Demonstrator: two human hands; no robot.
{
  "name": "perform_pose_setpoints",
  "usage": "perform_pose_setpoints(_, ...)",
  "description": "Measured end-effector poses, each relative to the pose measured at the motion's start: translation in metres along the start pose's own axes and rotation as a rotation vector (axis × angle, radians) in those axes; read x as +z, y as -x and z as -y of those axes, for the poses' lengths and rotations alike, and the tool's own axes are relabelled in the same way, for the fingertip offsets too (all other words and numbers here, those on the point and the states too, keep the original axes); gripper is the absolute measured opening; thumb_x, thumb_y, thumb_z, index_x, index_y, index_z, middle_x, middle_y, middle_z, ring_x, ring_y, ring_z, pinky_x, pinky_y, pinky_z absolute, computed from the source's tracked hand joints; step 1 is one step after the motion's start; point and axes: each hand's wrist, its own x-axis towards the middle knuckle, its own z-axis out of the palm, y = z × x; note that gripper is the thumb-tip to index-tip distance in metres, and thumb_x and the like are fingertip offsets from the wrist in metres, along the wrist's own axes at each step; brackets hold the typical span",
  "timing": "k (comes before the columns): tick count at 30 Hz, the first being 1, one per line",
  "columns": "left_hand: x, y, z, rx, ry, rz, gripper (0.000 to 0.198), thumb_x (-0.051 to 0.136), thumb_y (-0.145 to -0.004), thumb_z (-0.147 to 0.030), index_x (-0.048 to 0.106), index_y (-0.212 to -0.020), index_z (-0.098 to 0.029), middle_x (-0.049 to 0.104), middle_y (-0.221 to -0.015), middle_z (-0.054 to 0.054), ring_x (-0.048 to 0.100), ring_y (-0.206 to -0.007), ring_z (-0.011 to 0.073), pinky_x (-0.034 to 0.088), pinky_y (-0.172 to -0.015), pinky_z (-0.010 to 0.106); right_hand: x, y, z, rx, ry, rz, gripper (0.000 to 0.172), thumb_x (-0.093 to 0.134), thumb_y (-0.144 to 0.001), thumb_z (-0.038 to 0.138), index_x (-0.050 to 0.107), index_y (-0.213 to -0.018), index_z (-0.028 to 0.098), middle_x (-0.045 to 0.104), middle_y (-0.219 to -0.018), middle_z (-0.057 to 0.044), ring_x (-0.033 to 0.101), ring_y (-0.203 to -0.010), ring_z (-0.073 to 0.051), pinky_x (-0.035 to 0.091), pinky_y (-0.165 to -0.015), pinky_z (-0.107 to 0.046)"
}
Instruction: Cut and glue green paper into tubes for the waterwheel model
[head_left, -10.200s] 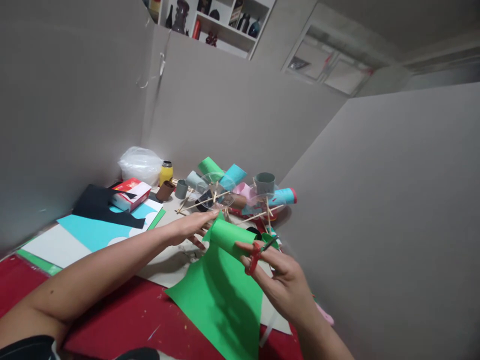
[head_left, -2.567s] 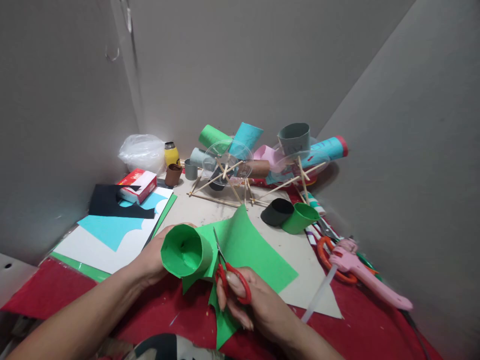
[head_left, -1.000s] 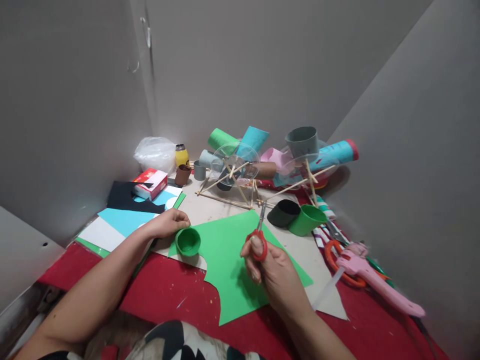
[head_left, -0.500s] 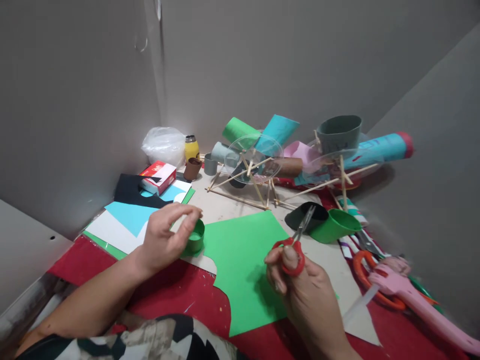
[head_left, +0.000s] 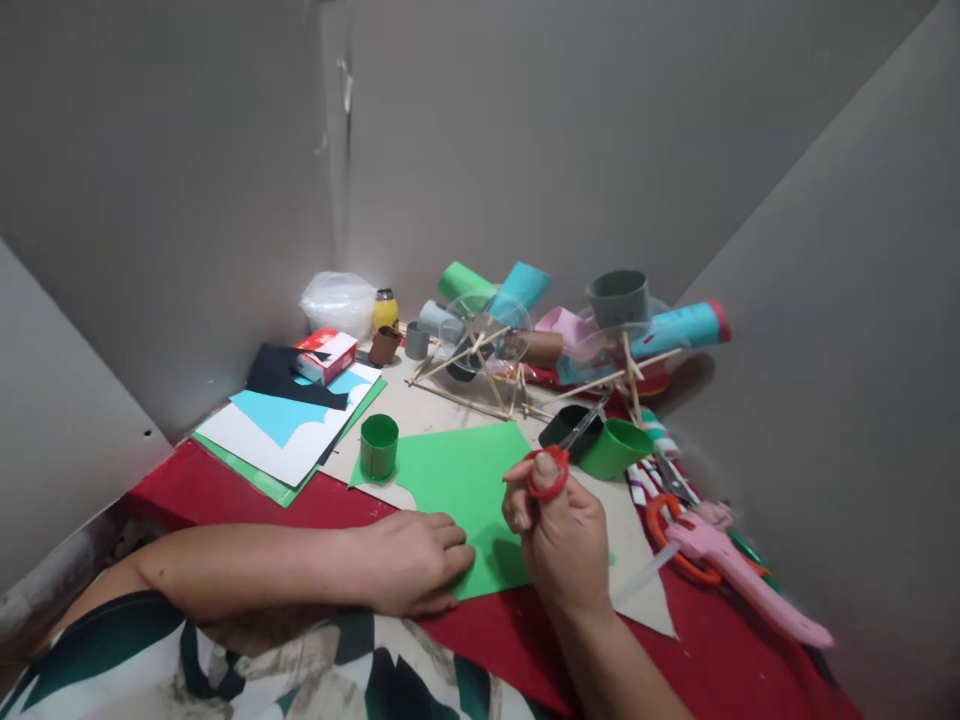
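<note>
My right hand (head_left: 564, 530) grips a pair of red-handled scissors (head_left: 551, 472), its blades pointing up and away. Below it a green paper sheet (head_left: 457, 465) with a wavy cut edge lies on grey cardboard. At the sheet's near left edge is my left hand (head_left: 420, 562), fingers bent and closed on the paper; the thumb is mostly hidden. A small green paper cup (head_left: 379, 447) stands on the sheet's far left corner. Past the scissors lie a black paper tube (head_left: 559, 428) and a slanted green paper tube (head_left: 616, 448).
Stick frames with a clear disc (head_left: 487, 325) and coloured tubes stand at the back. At right lie a pink glue gun (head_left: 750, 575) and orange-handled scissors (head_left: 660, 525). Paper sheets (head_left: 255, 450), a red box (head_left: 330, 352) and a yellow bottle (head_left: 385, 312) are at left.
My left hand has moved from beside the small green cup down to the green sheet's near edge. My right hand still holds the scissors, now tilted further right. The view has shifted.
</note>
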Motion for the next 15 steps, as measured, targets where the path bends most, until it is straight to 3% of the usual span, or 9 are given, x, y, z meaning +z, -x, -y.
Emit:
perform_pose_setpoints(3, -0.001, -0.004, -0.002, 0.019, -0.07, 0.031, 0.023, 0.065, -0.083, -0.031, 0.064, -0.099, -0.014, 0.067, -0.089, 0.011, 0.063, -0.085, 0.0273, 0.052, -0.07, 0.036, 0.0, -0.002, 0.0, -0.034, 0.0, 0.015, 0.044, 0.063, -0.09, 0.059, 0.063, -0.077, 0.017, 0.044, -0.045, 0.007, 0.036, -0.042, -0.009, 0.026, -0.044, -0.023)
perform_pose_setpoints(9, 0.008, -0.018, -0.003, -0.007, -0.094, -0.006, 0.006, 0.061, -0.081, -0.009, 0.065, -0.08, -0.014, 0.067, -0.076, 0.012, 0.064, -0.074, 0.0264, 0.043, -0.054, 0.033, 0.004, -0.003, 0.0, -0.085, 0.011, -0.004, 0.042, 0.07, -0.086, 0.058, 0.062, -0.075, 0.018, 0.046, -0.046, 0.006, 0.037, -0.044, -0.009, 0.027, -0.044, -0.023)
perform_pose_setpoints(13, 0.0, -0.023, 0.009, -0.121, 0.054, -0.145, 0.005, 0.063, -0.077, -0.013, 0.063, -0.076, -0.018, 0.063, -0.064, 0.005, 0.06, -0.059, 0.0214, 0.036, -0.047, 0.029, -0.009, 0.001, 0.003, -0.137, -0.031, -0.042, 0.036, 0.068, -0.088, 0.057, 0.064, -0.081, 0.021, 0.048, -0.05, 0.006, 0.041, -0.046, -0.011, 0.032, -0.045, -0.023)
perform_pose_setpoints(15, -0.012, -0.022, 0.017, -0.202, 0.177, -0.281, 0.004, 0.06, -0.079, -0.016, 0.063, -0.08, -0.019, 0.063, -0.064, 0.003, 0.058, -0.058, 0.0187, 0.036, -0.05, 0.027, -0.026, -0.003, 0.009, -0.111, -0.064, 0.049, 0.035, 0.067, -0.086, 0.06, 0.066, -0.082, 0.025, 0.053, -0.053, 0.003, 0.05, -0.048, -0.015, 0.038, -0.045, -0.027)
